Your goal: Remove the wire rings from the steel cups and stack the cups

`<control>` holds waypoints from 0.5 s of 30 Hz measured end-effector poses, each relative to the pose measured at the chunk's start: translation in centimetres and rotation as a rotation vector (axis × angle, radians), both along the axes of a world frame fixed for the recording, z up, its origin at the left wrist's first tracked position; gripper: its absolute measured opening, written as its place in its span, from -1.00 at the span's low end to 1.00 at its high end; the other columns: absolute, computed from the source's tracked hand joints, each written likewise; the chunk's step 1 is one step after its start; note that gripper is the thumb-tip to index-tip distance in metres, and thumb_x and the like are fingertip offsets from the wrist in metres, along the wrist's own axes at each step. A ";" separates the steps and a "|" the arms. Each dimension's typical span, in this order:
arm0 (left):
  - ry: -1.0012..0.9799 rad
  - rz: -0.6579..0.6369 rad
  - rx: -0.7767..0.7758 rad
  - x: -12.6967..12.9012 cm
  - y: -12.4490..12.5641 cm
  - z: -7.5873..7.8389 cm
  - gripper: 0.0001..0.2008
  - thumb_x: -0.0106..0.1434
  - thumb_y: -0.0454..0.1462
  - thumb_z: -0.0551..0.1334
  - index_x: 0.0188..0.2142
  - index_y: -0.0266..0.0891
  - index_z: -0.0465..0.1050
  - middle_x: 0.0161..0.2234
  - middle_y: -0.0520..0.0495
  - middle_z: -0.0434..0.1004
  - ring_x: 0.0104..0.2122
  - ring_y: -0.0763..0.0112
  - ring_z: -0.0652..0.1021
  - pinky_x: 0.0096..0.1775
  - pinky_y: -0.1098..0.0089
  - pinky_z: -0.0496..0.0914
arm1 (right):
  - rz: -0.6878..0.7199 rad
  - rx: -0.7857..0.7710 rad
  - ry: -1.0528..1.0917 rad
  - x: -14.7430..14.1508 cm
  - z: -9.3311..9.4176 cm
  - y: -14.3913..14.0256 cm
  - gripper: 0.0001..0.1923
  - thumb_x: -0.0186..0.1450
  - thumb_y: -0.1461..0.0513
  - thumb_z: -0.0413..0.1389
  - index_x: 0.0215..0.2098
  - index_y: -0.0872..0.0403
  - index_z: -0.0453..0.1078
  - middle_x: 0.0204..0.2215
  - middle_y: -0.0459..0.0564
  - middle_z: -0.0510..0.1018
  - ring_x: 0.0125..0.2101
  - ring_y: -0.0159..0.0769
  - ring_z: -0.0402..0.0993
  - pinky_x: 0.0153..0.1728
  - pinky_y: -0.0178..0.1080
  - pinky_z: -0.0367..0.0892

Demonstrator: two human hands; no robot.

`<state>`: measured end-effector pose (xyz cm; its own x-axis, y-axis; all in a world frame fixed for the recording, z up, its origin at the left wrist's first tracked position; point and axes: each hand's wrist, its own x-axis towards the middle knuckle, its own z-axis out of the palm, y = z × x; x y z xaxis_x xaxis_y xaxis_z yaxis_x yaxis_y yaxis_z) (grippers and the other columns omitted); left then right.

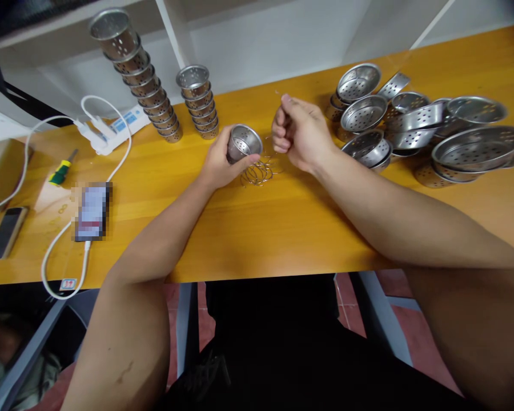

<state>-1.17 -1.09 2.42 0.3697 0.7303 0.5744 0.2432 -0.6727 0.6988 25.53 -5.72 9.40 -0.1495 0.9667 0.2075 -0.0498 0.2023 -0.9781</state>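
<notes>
My left hand point(220, 158) is wrapped round a small perforated metal cup point(245, 142), its open mouth tipped up towards me. Right behind my fingertips and partly below the cup lies a loose heap of thin wire rings point(258, 173) on the table. My right hand point(300, 130) is raised just right of the cup, apart from it, with the fingers curled in and the thumb up. Whatever those fingers may hold is too small or hidden to make out.
Stacked perforated cups stand behind on the left, one tall stack point(148, 85) and one shorter stack point(199, 105). Many perforated metal strainers point(415, 123) are piled at right. A power strip point(120, 128), screwdriver point(62, 173), cabled phone point(93, 211) and second phone point(6, 233) lie left.
</notes>
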 end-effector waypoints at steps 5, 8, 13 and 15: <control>-0.098 0.052 -0.051 -0.8 1.0 -0.5 -0.09 0.43 0.64 0.46 0.22 -0.04 0.68 0.12 -0.17 0.77 0.30 -0.10 0.79 0.52 -0.15 0.64 | -0.070 0.126 -0.156 0.5 -1.3 0.7 -0.04 0.51 -0.74 0.29 -0.30 -0.11 0.40 -0.47 -0.04 0.43 -0.50 -0.19 0.31 -0.50 -0.07 0.34; -0.126 0.062 -0.067 -1.1 1.4 -0.8 -0.07 0.43 0.64 0.46 0.28 -0.04 0.67 0.17 -0.19 0.80 0.35 -0.10 0.79 0.53 -0.11 0.63 | -0.036 0.257 -0.415 0.6 -2.5 0.7 -0.17 0.64 -0.51 0.37 -0.37 -0.09 0.42 -0.49 -0.04 0.40 -0.39 -0.14 0.37 -0.25 -0.01 0.58; -0.157 0.045 -0.098 -1.3 1.8 -0.9 -0.03 0.39 0.62 0.52 0.35 -0.03 0.64 0.21 -0.20 0.85 0.30 -0.05 0.85 0.46 -0.06 0.68 | -0.001 0.361 -0.567 1.2 -4.2 0.9 -0.44 0.62 -0.22 0.52 -0.28 -0.07 0.51 -0.36 0.02 0.52 -0.27 -0.07 0.46 0.02 0.07 0.70; -0.152 0.030 -0.097 -1.3 1.8 -0.8 -0.03 0.37 0.61 0.54 0.35 -0.03 0.65 0.22 -0.21 0.87 0.30 -0.06 0.85 0.48 -0.08 0.68 | -0.020 0.391 -0.524 1.3 -4.5 1.0 -0.52 0.53 -0.20 0.61 -0.10 -0.06 0.63 -0.19 0.10 0.63 -0.13 0.03 0.60 0.09 0.10 0.75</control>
